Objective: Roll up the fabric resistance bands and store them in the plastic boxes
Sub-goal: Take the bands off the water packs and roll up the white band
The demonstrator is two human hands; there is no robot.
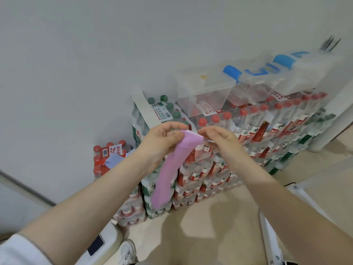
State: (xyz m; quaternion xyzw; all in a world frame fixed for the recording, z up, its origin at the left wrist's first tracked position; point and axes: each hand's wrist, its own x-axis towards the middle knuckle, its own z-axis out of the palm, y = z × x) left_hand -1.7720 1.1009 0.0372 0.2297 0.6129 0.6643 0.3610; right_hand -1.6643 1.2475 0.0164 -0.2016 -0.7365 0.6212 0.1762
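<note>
Shrink-wrapped bottle stacks (219, 150) behind limp lilac band (170, 169)

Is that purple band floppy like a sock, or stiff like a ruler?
Probably floppy: the purple band hangs straight down from the left hand, which pinches only its top. It looks light, since a fingertip pinch holds it. The right hand is at its top edge, which already bends over, so it should roll easily.

Both bare forearms are reaching forward, converging at chest height. Left hand (162, 138) is pinching the top of the purple band (172, 167), thumb over curled fingers. Right hand (217, 137) is sitting just beside it, fingertips curling toward the band's upper edge.
</note>
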